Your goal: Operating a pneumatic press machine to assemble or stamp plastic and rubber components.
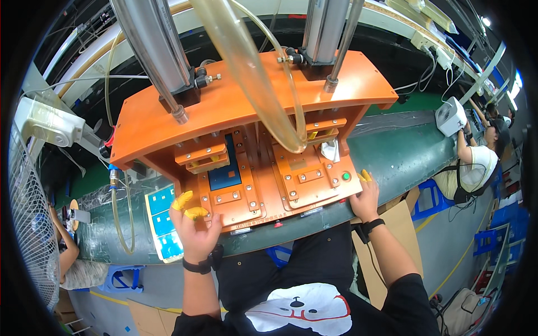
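Observation:
An orange press machine (258,84) stands on the green table in front of me. My left hand (196,235) is by its left front corner, with yellow finger cots on the fingertips. Those fingers are apart and hold nothing. Beside that hand lies a pale sheet with blue rectangular pieces (163,215). A flat blue piece (225,177) rests in the press's left fixture, partly under the upper block. My right hand (367,199) touches the right front corner, next to a green button (346,176); its fingers look spread, also in yellow cots, and partly hidden.
A clear thick hose (258,84) hangs before the press, under two metal cylinders (154,45). A white crumpled scrap (330,150) sits on the right fixture. At left is a fan guard (31,207). Other people sit at both table ends, near a white box-shaped fan (450,116).

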Demonstrator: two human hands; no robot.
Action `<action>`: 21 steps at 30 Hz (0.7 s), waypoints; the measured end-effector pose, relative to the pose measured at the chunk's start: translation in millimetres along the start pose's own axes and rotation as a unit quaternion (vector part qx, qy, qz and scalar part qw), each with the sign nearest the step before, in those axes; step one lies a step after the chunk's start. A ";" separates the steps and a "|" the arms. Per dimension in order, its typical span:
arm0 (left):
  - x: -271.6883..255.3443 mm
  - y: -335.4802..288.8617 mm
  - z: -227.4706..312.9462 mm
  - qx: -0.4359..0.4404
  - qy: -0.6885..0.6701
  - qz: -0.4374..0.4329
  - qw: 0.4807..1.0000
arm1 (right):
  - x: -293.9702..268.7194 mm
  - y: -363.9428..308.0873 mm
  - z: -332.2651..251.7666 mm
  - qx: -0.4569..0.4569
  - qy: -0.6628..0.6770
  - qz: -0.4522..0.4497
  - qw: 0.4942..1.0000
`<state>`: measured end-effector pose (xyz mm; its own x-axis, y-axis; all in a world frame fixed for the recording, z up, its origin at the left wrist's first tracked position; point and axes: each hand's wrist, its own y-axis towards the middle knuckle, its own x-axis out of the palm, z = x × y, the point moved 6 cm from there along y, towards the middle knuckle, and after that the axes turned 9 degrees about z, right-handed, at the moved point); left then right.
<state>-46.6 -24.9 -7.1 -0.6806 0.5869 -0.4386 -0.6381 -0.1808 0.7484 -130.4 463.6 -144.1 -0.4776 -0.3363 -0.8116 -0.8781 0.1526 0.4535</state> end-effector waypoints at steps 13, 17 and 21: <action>1.5 4.2 5.7 0.049 0.022 0.008 0.998 | -0.9 0.7 -1.5 -0.002 -0.003 0.003 1.000; 2.0 1.5 3.1 0.021 0.007 -0.004 1.000 | -1.3 0.7 -2.0 -0.004 -0.002 0.006 1.000; 0.9 -0.5 -3.2 -0.058 -0.039 -0.009 0.997 | -0.2 0.8 -0.8 -0.001 -0.006 0.005 1.000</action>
<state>-48.0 -26.8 -9.5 -0.6410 0.6497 -0.4087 -0.6912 -0.2570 0.6754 -131.0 463.0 -143.3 -0.4867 -0.3242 -0.8112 -0.8732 0.1531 0.4627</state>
